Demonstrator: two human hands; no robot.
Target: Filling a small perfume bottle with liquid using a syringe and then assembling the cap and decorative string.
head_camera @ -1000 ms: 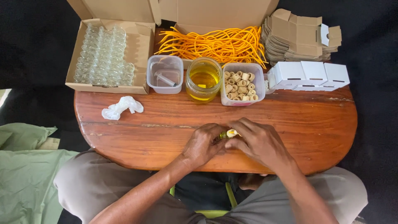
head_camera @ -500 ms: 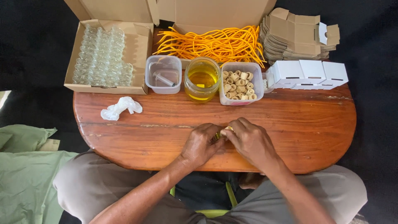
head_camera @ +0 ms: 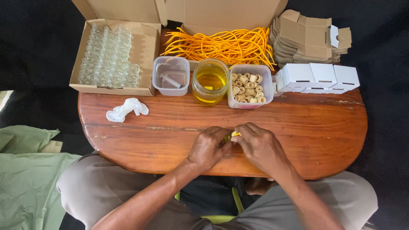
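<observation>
— What have you got in your hands?

— Your left hand (head_camera: 207,148) and right hand (head_camera: 260,145) meet at the near edge of the counter (head_camera: 324,127), each grip pinched tight on one small yellow piece (head_camera: 233,135) held between the fingertips.

— And beyond them?

— A crumpled white tissue (head_camera: 127,109) lies to the left. Farther back stand a clear tub (head_camera: 171,76), a jar of yellow liquid (head_camera: 210,81) and a tub of small corks (head_camera: 249,86) — then the orange cords (head_camera: 221,43) in their box.
</observation>
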